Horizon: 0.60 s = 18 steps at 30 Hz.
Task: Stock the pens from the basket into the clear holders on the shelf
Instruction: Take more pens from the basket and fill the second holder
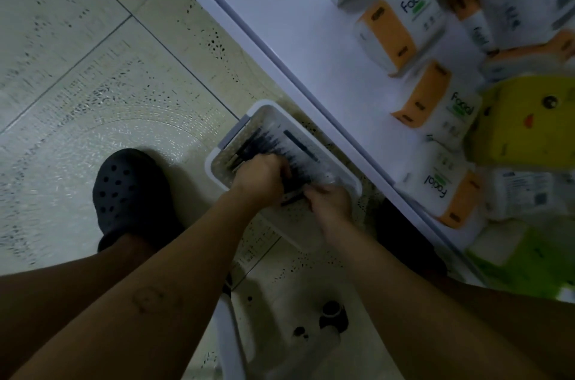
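A white basket (264,107) sits on the tiled floor beside the foot of a white shelf. Several dark pens (270,143) lie in it, side by side. Both of my hands reach down into the basket. My left hand (261,174) is curled round a bunch of the pens near the basket's near end. My right hand (331,200) pinches the ends of the same pens, just to the right. The clear holders are not in view. The picture is blurred by motion.
The white shelf edge (280,59) runs diagonally past the basket. Facial tissue packs (401,27) and a yellow pack (522,124) fill the shelf board. My foot in a black clog (130,192) stands left of the basket. A white stool frame (230,345) is below my arms.
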Tool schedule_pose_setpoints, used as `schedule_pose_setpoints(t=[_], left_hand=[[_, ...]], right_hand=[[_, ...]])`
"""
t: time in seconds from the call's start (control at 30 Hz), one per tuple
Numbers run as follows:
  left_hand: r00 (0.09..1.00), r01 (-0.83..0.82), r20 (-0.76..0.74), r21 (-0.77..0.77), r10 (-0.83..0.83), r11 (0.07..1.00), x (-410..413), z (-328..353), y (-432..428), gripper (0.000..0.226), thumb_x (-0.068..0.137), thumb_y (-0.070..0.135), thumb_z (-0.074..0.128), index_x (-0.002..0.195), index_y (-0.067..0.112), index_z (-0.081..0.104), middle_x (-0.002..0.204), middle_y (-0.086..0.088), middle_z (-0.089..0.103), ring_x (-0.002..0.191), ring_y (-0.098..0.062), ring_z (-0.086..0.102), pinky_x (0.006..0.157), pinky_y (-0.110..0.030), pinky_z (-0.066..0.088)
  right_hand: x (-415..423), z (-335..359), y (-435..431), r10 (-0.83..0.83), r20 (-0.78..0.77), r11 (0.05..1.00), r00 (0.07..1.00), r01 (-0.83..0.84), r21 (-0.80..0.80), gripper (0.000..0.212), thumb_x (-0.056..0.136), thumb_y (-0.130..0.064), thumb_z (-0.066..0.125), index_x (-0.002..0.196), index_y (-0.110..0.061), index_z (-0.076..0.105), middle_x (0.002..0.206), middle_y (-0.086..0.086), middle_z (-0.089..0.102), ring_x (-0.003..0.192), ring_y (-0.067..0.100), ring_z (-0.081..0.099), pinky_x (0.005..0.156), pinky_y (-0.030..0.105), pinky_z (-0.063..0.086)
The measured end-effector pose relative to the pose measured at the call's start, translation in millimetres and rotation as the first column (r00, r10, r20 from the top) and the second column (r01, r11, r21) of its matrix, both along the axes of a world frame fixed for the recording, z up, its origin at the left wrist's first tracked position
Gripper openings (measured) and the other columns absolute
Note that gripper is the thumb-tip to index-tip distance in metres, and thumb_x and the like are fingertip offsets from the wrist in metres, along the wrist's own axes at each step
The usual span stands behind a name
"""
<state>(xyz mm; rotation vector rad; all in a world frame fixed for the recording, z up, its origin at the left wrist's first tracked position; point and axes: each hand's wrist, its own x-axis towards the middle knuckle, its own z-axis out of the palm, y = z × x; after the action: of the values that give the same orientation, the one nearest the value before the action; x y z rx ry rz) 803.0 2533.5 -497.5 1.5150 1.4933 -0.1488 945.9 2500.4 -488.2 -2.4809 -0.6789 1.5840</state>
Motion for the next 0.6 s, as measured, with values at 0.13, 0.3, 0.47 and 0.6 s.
schedule_pose_setpoints(t=[0.13,0.3,0.47,0.6], left_hand=[[0.993,-0.082,0.085,-0.064,0.087,0.995,-9,20,5,0.037,0.088,0.005,0.056,0.123,0.015,0.05,0.11,-0.016,0.064,0.097,-0.032,0.062,0.083,-0.044,0.054],[0.985,-0.131,0.109,-0.045,0.135,0.99,-22,54,2,0.098,0.088,0.008,0.064,0.153,0.023,-0.007,0.132,-0.022,0.053,0.117,-0.037,0.055,0.094,-0.045,0.046],[0.98,-0.108,0.168,0.019,0.104,0.994,-29,91,-7,0.09,0.08,-0.001,0.066,0.148,0.032,0.017,0.134,-0.018,0.049,0.117,-0.036,0.054,0.086,-0.044,0.056],[0.959,-0.16,0.256,0.132,0.122,0.978,-21,131,-14,0.064,0.084,0.0,0.062,0.137,0.027,0.039,0.11,-0.015,0.058,0.093,-0.029,0.059,0.068,-0.028,0.051]], right_hand=[[6,18,-8,0.109,0.068,0.971,0.992,-0.121,0.207,0.004,0.085,-0.016,0.073,0.083,-0.017,0.07,0.082,-0.008,0.066,0.078,0.008,0.06,0.069,0.02,0.048],[10,43,-17,0.188,0.121,0.938,0.975,-0.215,0.271,0.027,0.085,-0.002,0.067,0.071,-0.021,0.054,0.078,-0.003,0.061,0.078,0.02,0.061,0.069,0.031,0.054],[9,82,-24,0.243,0.077,0.893,0.967,-0.254,0.372,0.028,0.081,-0.001,0.07,0.09,-0.018,0.049,0.09,0.002,0.06,0.082,0.02,0.062,0.068,0.04,0.058],[7,122,-25,0.283,0.024,0.803,0.959,-0.251,0.54,0.069,0.083,0.001,0.069,0.135,-0.033,0.038,0.091,-0.002,0.056,0.077,0.012,0.06,0.06,0.021,0.053]])
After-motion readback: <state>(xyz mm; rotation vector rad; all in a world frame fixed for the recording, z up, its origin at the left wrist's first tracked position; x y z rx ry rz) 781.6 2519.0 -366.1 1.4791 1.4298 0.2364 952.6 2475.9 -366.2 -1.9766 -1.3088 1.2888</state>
